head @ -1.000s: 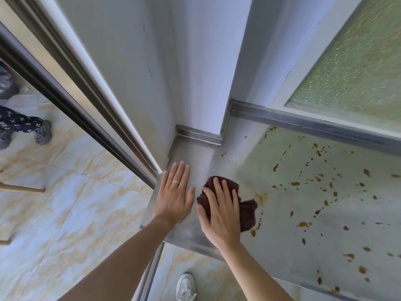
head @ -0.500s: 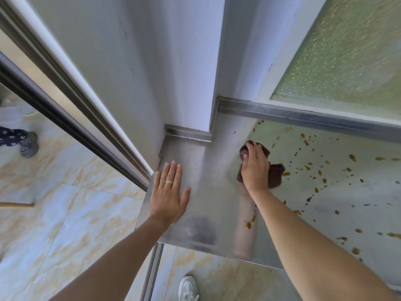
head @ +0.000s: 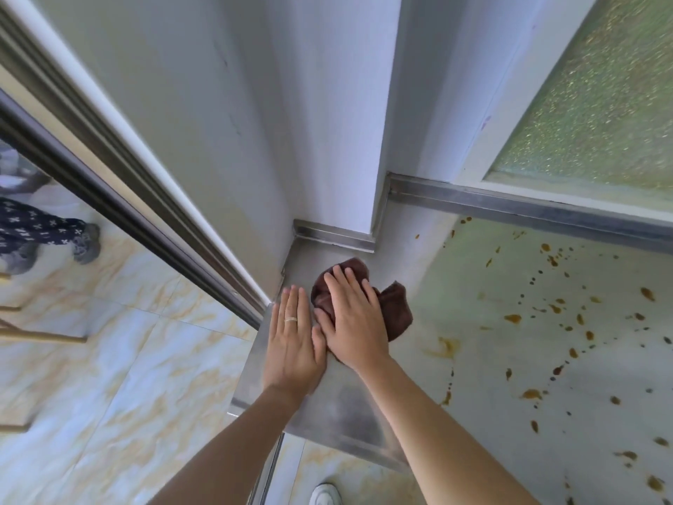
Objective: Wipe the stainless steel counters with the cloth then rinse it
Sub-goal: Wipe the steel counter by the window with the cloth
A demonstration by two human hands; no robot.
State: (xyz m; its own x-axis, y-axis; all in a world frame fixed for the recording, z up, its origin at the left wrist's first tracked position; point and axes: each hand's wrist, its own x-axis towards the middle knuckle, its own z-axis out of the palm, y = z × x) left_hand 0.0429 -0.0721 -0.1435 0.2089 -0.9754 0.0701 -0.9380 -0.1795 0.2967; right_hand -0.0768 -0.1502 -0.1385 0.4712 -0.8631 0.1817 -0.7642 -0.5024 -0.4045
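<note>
The stainless steel desk (head: 491, 359) fills the lower right of the head view, its left end meeting a white wall (head: 204, 114) and a white pillar (head: 349, 114); a steel upstand (head: 510, 209) runs along its rear edge below a frosted window (head: 597, 103). The left hand (head: 293, 344) lies flat on the desk at its left edge, fingers straight and together, palm down, holding nothing; a ring (head: 290, 319) is worn on one finger. The right hand (head: 351, 318) lies just beside it, thumb touching the left hand, fingers extended and spread, pressing down on the dark brown cloth (head: 395, 311); the fingers are not curled round the fabric. The cloth sits bunched on the desk near the inner corner, just in front of the pillar's base; it protrudes beyond the fingertips and to the right of the palm. Brown stains (head: 546, 322) are scattered over the desk to the right of the cloth, as drops and short streaks; a larger smear (head: 446, 346) lies near the right wrist; the steel at the left end, around and before both hands, shows none of these marks. Both forearms enter from the bottom of the view. A white shoe (head: 326, 495) shows on the marbled floor tiles (head: 120, 377) below the desk's front edge; a metal door track (head: 109, 198) runs diagonally at left; beyond it stands another person's leg in patterned dark trousers (head: 32, 226) with a grey shoe (head: 87, 242).
</note>
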